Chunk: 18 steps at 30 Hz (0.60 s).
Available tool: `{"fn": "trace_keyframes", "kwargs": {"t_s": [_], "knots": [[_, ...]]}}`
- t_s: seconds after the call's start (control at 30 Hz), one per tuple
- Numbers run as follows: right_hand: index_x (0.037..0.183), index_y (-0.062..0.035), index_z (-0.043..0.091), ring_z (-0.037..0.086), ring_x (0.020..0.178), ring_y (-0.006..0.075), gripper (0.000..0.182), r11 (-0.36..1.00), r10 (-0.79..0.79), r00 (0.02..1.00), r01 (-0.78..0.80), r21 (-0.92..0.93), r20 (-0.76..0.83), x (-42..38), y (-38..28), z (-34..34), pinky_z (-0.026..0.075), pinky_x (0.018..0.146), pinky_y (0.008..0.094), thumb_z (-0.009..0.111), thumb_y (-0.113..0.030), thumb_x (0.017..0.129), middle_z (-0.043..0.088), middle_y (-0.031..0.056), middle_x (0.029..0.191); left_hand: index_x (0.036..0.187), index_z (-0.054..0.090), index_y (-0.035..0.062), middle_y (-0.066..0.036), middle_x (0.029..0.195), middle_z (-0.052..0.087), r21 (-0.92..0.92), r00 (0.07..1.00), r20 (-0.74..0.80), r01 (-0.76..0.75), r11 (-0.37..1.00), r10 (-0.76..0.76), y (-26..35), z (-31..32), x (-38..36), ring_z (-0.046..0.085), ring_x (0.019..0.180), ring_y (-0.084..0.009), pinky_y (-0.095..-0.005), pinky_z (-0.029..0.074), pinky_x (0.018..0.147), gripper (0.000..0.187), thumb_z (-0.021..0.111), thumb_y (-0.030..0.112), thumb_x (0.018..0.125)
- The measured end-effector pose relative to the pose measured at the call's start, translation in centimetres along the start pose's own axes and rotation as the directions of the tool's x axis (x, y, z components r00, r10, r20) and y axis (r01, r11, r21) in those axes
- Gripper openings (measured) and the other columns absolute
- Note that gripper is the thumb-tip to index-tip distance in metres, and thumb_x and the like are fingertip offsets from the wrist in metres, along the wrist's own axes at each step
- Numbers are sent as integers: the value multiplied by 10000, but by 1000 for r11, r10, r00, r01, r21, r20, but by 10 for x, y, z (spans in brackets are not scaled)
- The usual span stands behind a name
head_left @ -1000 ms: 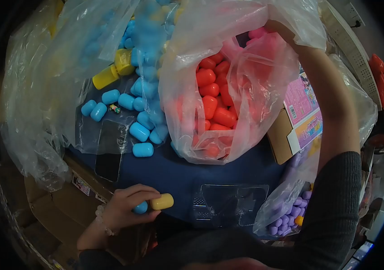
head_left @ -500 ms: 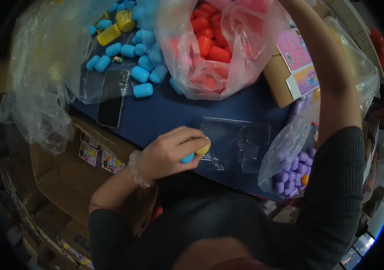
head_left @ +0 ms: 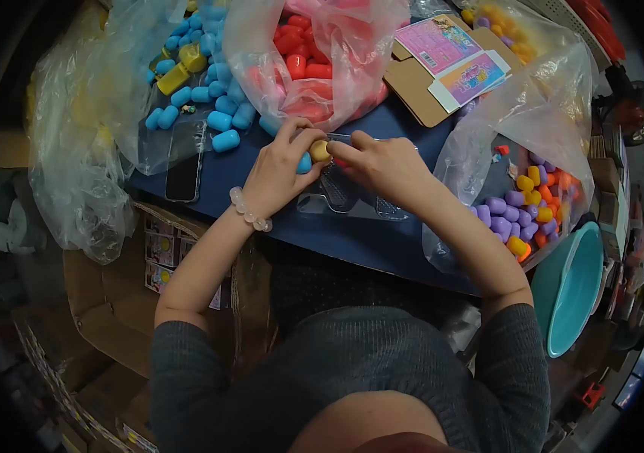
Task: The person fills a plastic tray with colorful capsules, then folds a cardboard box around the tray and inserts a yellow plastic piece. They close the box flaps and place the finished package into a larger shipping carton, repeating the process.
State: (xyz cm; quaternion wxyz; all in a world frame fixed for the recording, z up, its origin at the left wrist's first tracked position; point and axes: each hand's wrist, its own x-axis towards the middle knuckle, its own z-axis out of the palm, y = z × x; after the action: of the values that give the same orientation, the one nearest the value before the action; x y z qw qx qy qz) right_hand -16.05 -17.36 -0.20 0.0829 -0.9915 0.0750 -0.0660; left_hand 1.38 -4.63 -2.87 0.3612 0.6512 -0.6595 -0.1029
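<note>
Item: one yellow capsule [head_left: 320, 151], above the clear plastic tray [head_left: 358, 206], at the fingertips of my left hand [head_left: 271, 177].
Item: one blue capsule [head_left: 305, 163], beside the yellow one, against my left fingers. Left grip: closed on both.
Item: one red piece [head_left: 340, 161], mostly covered by the fingers of my right hand [head_left: 394, 172]. Right grip: apparently closed on it; its exact hold is hidden.
Surroundings: dark blue tabletop [head_left: 390, 251] under the tray; phone [head_left: 183, 180] lying to the left; loose blue capsules [head_left: 225, 141] beyond it, near a yellow container [head_left: 174, 78]. Ahead, a plastic bag [head_left: 371, 73] of red capsules. To the right, an opened carton [head_left: 420, 92] and a bag [head_left: 443, 220] of purple, yellow and orange pieces; lower, a teal tub [head_left: 573, 291].
Risks, in my judgement: two smooth capsules share one grip, so easing it for the yellow one could drop the blue. Pressing off-centre could shoot a capsule away. A low wrist could nudge the light tray towards the near edge.
</note>
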Motion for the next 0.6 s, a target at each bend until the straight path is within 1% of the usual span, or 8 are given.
{"fn": "trace_keyframes", "kwargs": {"t_s": [0.1, 0.17, 0.2, 0.27, 0.33, 0.4, 0.53, 0.6], "knots": [[1151, -173, 521, 664, 647, 281, 431, 994, 105, 992, -108, -34, -71, 4, -1, 24, 529, 535, 360, 743, -211, 784, 546, 102, 984, 1052, 575, 47, -136, 1083, 542, 35, 994, -82, 69, 997, -66, -1, 1, 3, 628, 900, -369, -429, 525, 727, 344, 761, 134, 775], [1111, -130, 492, 659, 618, 322, 382, 952, 305, 932, -301, 51, -194, 5, -9, 26, 533, 517, 384, 706, -194, 800, 493, 182, 1053, 1044, 558, 35, -142, 1063, 535, 45, 993, -94, 75, 996, -70, 4, -3, 2, 612, 899, -368, -426, 511, 736, 344, 759, 145, 786], [1111, -130, 492, 659, 618, 322, 382, 951, 309, 930, -304, 54, -199, 6, -11, 28, 533, 517, 384, 706, -194, 800, 493, 182, 1053, 1036, 542, 23, -149, 1042, 529, 48, 991, -108, 89, 995, -83, 9, -5, 0, 595, 899, -367, -423, 496, 744, 348, 757, 157, 798], [1150, -136, 500, 665, 682, 370, 510, 848, 526, 836, -503, 166, -156, 7, -13, 31, 560, 577, 419, 785, -212, 733, 488, 179, 1113, 1038, 529, 14, -151, 1024, 521, -40, 986, -110, 119, 992, -123, 26, -5, -4, 575, 913, -364, -417, 478, 778, 356, 753, 163, 805], [1151, -133, 499, 665, 696, 389, 523, 840, 538, 828, -509, 189, -160, 7, -12, 28, 562, 587, 425, 789, -206, 722, 487, 191, 1127, 1041, 516, 5, -154, 1006, 513, -132, 982, -104, 144, 981, -158, 41, 2, -8, 554, 926, -361, -411, 461, 812, 365, 749, 169, 812], [1153, -131, 498, 664, 709, 408, 537, 829, 552, 818, -518, 212, -159, 5, -10, 27, 563, 597, 432, 793, -199, 710, 486, 203, 1142, 1068, 504, 1, -157, 1002, 504, -180, 995, -96, -2, 984, -16, 47, 17, -14, 535, 970, -359, -419, 432, 881, 391, 745, 168, 809], [1195, -117, 490, 661, 757, 434, 575, 847, 509, 853, -473, 244, -112, 0, -5, 25, 565, 645, 462, 782, -165, 703, 474, 232, 1193, 1082, 550, 30, -143, 1061, 574, 28, 993, -37, -109, 994, 110, 50, 33, -17, 548, 1007, -358, -419, 424, 898, 395, 763, 158, 774], [1243, -107, 482, 654, 790, 444, 605, 850, 487, 870, -453, 268, -74, -8, -6, 15, 562, 678, 474, 775, -155, 715, 463, 235, 1231, 1063, 575, 41, -138, 1043, 616, 1, 997, -47, -63, 998, 63, 53, 33, -17, 568, 997, -363, -413, 431, 882, 366, 764, 152, 769]]}}
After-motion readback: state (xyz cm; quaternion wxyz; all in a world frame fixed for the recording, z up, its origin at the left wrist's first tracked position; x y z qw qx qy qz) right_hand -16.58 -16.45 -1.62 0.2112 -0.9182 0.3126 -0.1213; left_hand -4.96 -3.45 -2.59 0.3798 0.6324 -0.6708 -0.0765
